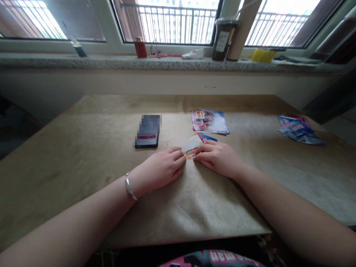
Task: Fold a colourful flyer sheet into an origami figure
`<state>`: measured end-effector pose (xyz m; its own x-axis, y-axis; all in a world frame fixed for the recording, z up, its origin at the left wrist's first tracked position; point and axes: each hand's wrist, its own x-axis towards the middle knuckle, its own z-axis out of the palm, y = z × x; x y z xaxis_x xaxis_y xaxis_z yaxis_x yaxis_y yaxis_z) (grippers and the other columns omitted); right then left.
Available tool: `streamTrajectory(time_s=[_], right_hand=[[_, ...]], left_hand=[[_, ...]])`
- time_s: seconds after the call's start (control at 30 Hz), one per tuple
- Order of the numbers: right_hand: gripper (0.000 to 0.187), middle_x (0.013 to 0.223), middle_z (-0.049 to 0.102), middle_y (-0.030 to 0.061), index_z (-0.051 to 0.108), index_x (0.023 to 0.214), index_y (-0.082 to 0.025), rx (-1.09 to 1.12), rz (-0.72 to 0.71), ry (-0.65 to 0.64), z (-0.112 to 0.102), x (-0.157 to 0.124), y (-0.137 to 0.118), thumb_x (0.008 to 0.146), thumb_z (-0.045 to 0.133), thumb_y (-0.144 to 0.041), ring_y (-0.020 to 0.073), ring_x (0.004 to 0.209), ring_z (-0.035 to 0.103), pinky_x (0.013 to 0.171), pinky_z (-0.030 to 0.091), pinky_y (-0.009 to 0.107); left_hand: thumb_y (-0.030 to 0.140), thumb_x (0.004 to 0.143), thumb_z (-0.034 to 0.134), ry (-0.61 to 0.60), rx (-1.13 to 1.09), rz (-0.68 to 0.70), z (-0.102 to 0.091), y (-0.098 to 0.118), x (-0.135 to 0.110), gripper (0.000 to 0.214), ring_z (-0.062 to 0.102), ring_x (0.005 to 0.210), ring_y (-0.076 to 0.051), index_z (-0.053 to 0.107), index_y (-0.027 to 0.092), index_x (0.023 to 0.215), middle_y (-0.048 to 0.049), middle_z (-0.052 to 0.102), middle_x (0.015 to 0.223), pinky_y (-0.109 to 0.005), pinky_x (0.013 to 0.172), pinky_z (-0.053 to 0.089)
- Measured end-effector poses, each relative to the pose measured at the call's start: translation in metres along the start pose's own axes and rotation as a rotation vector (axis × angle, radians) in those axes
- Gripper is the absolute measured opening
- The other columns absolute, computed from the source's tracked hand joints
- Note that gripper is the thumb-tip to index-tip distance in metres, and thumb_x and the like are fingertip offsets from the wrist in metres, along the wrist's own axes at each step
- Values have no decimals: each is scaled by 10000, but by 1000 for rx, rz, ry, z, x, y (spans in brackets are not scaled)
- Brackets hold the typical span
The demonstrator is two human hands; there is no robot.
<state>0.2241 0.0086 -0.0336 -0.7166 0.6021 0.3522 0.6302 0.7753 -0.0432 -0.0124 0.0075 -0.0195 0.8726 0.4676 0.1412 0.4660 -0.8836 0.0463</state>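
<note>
Left hand [164, 165] and right hand [221, 156]: fingertips on opposite sides of folded white, orange and blue glossy paper [193, 143]; can't tell if pinching or just pressing. Paper's on tan tabletop [83, 155]. Black rectangular phone [148, 130] left, pink-and-blue glossy leaflet stack [214, 121] just beyond, blue-and-pink printed paper pieces [299, 129] far right.

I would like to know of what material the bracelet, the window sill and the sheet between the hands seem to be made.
The bracelet looks like polished metal: silvery, with bright highlights. The window sill is probably stone, perhaps imitation, given its speckled grey front edge. The sheet seems to be thin printed paper, with coloured areas beside plain white; its gloss is unclear.
</note>
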Motion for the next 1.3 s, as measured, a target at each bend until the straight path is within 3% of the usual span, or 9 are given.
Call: streamTrajectory(time_s=[0.2, 0.73, 1.3], right_hand=[[200, 905, 700, 41, 724, 853, -245, -23, 4, 6, 2, 4, -5, 891, 529, -223, 185, 870, 569, 740, 428, 291], [175, 863, 689, 25, 715, 798, -241, -40, 7, -51, -12, -1, 2, 838, 552, -193, 164, 821, 572, 682, 404, 268], [166, 855, 685, -26, 687, 741, -261, 7, 141, -146, -24, -13, 10, 760, 565, -150, 119, 734, 596, 601, 375, 234]], left_hand=[[241, 917, 478, -7, -9, -15, -1, -1, -1, 217, 543, 993, -213, 568, 156, 1095, -91, 580, 1042, -360, 871, 502], [243, 933, 441, -7, 11, -27, 0, -1, 0, 240, 531, 1000, -219, 582, 153, 1106, -99, 575, 1027, -374, 882, 494], [257, 927, 452, -19, 14, -27, 3, -2, 0, 251, 524, 1025, -226, 572, 156, 1124, -102, 568, 1056, -382, 893, 487]])
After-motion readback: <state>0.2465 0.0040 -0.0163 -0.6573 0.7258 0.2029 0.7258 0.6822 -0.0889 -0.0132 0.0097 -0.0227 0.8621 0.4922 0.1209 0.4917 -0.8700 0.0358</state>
